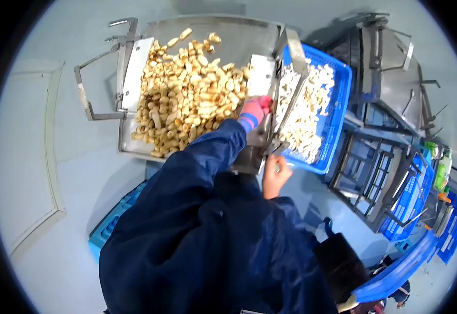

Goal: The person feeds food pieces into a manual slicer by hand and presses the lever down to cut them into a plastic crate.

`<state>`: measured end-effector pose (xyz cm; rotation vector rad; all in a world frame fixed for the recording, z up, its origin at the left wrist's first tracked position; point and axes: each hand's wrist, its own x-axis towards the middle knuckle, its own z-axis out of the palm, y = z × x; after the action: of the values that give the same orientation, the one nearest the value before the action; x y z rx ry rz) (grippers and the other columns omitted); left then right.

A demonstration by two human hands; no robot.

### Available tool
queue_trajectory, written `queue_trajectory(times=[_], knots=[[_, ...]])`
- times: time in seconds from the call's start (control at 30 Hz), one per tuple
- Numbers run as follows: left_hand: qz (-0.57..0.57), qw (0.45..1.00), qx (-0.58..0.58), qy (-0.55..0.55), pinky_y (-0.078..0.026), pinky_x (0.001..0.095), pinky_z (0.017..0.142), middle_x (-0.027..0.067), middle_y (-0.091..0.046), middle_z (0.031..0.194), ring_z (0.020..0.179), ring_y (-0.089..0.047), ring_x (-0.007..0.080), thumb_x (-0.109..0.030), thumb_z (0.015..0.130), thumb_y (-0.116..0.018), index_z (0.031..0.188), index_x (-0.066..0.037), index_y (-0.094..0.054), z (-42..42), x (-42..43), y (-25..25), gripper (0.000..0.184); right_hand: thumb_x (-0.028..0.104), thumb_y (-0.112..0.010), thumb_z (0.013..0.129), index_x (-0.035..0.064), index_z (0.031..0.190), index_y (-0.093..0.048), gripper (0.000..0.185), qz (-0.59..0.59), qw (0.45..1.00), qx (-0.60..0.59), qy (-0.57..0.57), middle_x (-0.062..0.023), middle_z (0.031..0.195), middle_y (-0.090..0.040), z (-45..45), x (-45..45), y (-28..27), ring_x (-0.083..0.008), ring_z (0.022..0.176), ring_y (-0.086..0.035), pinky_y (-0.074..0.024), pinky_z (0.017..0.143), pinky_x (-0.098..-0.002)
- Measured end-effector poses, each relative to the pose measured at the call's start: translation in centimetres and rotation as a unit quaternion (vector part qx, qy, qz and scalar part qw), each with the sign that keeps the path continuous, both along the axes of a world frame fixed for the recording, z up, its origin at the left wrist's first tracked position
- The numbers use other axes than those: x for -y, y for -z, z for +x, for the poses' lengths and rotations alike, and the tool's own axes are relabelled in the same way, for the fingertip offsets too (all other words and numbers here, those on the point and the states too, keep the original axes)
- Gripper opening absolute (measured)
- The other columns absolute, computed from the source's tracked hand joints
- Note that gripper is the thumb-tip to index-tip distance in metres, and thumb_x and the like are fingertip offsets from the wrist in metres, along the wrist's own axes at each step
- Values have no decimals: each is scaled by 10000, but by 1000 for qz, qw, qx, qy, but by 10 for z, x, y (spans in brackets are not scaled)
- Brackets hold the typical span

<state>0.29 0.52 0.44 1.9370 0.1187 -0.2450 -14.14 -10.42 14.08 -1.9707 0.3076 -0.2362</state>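
Observation:
My left hand (256, 109), in a pink glove with a blue-striped cuff, is at the white board (261, 78) by a long metal lever (294, 99). Its fingers look closed; what they hold is hidden. My bare right hand (275, 178) is closed round the near end of the lever, just in front of the metal table. Left of my gloved hand lies a large heap of tan, stubby, peanut-shaped pieces (186, 99) on a steel tray (228, 39). Beyond the lever, a blue basket (345, 94) holds many small whitish pieces (307, 110).
A metal frame with a bent bar (84, 94) stands left of the tray. Steel equipment (396, 78) and a rack (367, 167) stand to the right, with more blue baskets (409, 204). A turquoise crate (116, 217) sits on the floor at left. Part of another person (402, 293) shows lower right.

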Motion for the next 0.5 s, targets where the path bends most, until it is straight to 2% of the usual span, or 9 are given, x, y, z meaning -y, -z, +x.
queue_trajectory(times=[0.07, 0.13, 0.17, 0.2, 0.23, 0.27, 0.33, 0.5], knots=[[-61, 998, 23, 6, -477, 263, 735, 88, -654, 864, 793, -613, 166, -12, 795, -579, 1103, -47, -563, 3, 3, 11, 310, 96, -598, 801, -7, 646, -530, 198, -13, 999, -36, -2, -149, 523, -479, 9, -2, -22, -165, 451, -430, -354, 460, -336], [-9, 1000, -8, 16, -478, 264, 729, 74, -652, 858, 781, -610, 158, -5, 791, -583, 1090, -41, -566, 2, 2, -5, 301, 90, -588, 801, -13, 659, -535, 184, -17, 1000, -11, -9, -147, 528, -482, -10, 5, 28, -162, 465, -446, -370, 475, -333], [-73, 995, -63, 14, -478, 266, 722, 63, -650, 853, 775, -606, 148, -5, 784, -591, 1078, -51, -571, 5, 3, 0, 299, 82, -580, 800, -21, 669, -541, 170, -13, 1000, -9, -6, -145, 536, -490, -16, 5, 46, -157, 482, -454, -385, 492, -327], [-57, 996, -57, 23, -477, 267, 719, 59, -649, 854, 770, -603, 146, -1, 780, -588, 1076, -60, -574, 6, 1, -7, 302, 79, -585, 796, -21, 677, -550, 160, -8, 999, -42, -19, -143, 545, -503, -16, 5, 46, -154, 496, -469, -397, 507, -321], [-60, 997, -38, 14, -476, 268, 718, 58, -649, 854, 769, -602, 146, -3, 779, -590, 1077, -62, -574, 8, 3, 3, 304, 80, -589, 794, -20, 676, -550, 160, -4, 1000, -14, -15, -141, 543, -505, -15, 8, 48, -153, 490, -466, -395, 502, -321], [-62, 998, -24, 8, -475, 269, 718, 57, -649, 854, 769, -601, 146, -5, 777, -592, 1078, -64, -575, 7, 4, 17, 307, 80, -593, 792, -19, 675, -550, 159, 2, 1000, 10, -9, -139, 540, -507, -8, 4, 27, -151, 484, -464, -393, 498, -322], [-23, 1000, 3, 19, -473, 261, 715, 57, -649, 861, 768, -598, 144, 7, 775, -585, 1088, -55, -570, 4, 2, -8, 319, 80, -596, 791, -12, 667, -549, 162, 6, 999, -31, -3, -134, 532, -503, 6, -1, -15, -159, 469, -459, -389, 491, -324], [-85, 995, -44, 11, -469, 251, 665, 53, -633, 791, 719, -577, 123, -37, 813, -568, 1119, -36, -568, 6, -1, 11, 305, 83, -579, 793, -11, 638, -498, 199, -7, 1000, -15, -8, -153, 532, -469, -18, 6, 53, -195, 449, -437, -375, 480, -332]])
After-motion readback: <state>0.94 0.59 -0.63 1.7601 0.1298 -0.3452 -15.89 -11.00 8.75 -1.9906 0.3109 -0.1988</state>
